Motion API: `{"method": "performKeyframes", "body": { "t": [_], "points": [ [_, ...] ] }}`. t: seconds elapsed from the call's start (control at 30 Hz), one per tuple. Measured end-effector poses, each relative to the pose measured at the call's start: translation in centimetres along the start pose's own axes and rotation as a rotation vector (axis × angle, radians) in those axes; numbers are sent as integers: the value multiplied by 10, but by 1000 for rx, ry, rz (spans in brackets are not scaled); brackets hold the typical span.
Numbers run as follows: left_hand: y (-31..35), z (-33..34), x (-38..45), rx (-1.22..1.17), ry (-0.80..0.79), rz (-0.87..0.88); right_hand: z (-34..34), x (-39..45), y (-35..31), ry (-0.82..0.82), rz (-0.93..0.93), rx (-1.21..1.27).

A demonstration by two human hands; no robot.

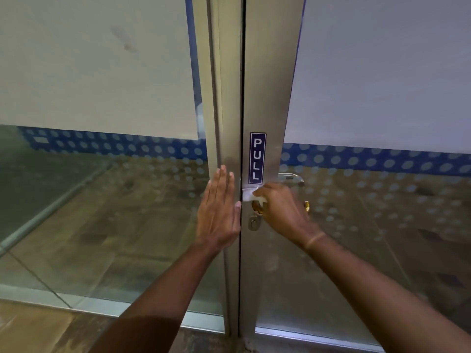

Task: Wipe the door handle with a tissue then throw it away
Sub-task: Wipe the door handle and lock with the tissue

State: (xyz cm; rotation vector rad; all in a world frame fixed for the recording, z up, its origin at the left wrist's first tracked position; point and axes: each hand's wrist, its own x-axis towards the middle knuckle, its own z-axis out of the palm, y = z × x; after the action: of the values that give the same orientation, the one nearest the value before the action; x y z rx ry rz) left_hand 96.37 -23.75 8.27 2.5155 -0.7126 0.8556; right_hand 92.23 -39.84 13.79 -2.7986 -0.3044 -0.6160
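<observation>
At frame centre the left hand (219, 212) lies flat, fingers straight, against the brushed metal door frame (226, 103), while the right hand (279, 208) grips a crumpled white tissue (248, 195) around the brass-coloured door handle (307, 206), hiding most of it. Above sit a blue PULL sticker (257, 158) and a silver lever (291, 178) behind the glass; below, a keyhole (253, 222).

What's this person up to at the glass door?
They are cleaning the door's hardware. The right hand holds a white tissue bunched against the gold door handle, just below the blue PULL sticker. The left hand lies flat, fingers straight, on the metal door frame beside it, as if to steady the door. The tissue is not yet thrown away; no bin is in view.
</observation>
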Motion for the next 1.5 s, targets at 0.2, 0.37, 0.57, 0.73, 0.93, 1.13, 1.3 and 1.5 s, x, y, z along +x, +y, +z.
{"method": "performKeyframes", "body": {
  "t": [0.2,0.37,0.57,0.73,0.93,1.13,1.3,1.5],
  "points": [
    [-22,14,23,-56,56,128,20,11,-14,-80,30,-175],
    [-27,21,35,-77,62,193,28,12,-26,-82,45,-194],
    [-29,35,47,-62,128,242,33,11,-29,-43,115,-122],
    [-30,45,49,-55,164,240,40,13,-37,29,212,-168],
    [-35,53,49,16,190,251,52,13,-42,-75,268,-364],
    [-36,60,50,64,247,254,61,8,-34,-82,180,-373],
    [-40,67,54,58,265,270,53,3,-31,27,66,-396],
    [-42,71,55,79,302,280,59,-6,-21,48,34,-351]
  ]
}}
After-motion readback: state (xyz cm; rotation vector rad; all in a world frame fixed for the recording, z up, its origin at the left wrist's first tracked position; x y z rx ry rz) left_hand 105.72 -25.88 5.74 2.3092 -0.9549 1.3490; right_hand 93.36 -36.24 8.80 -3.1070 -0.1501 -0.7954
